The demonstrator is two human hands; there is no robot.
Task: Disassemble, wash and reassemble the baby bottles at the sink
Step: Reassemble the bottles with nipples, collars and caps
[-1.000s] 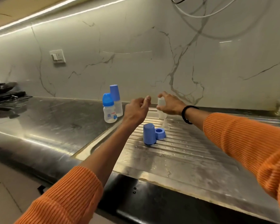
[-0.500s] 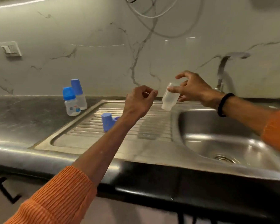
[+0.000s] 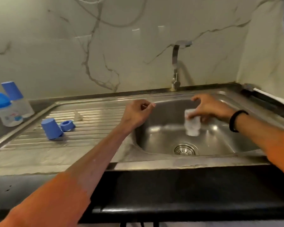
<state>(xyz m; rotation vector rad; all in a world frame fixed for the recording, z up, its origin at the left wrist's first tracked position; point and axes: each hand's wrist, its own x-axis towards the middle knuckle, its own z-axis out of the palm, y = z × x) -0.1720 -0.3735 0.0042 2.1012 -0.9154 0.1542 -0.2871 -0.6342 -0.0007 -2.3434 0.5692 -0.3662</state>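
My right hand (image 3: 210, 107) grips a clear bottle body (image 3: 192, 122), upside down, low inside the sink basin (image 3: 162, 133). My left hand (image 3: 138, 112) hovers over the basin's left rim with fingers curled and nothing visible in it. On the ribbed drainboard (image 3: 92, 128) lie a blue cap (image 3: 51, 128), a blue screw ring (image 3: 67, 125) and a clear teat (image 3: 77, 116). Two assembled bottles, one with a blue cap (image 3: 6, 112) and one behind it (image 3: 17, 99), stand at the far left on the counter.
The tap (image 3: 176, 63) rises behind the basin, its spout above the bowl; no water runs. A drain strainer (image 3: 185, 149) sits at the basin's bottom. A marble wall closes the back and right. The black counter edge (image 3: 187, 194) runs along the front.
My right hand carried the clear bottle body from the drainboard rightward and down into the basin, turning it upside down. My left hand followed toward the basin rim. The view swung right.
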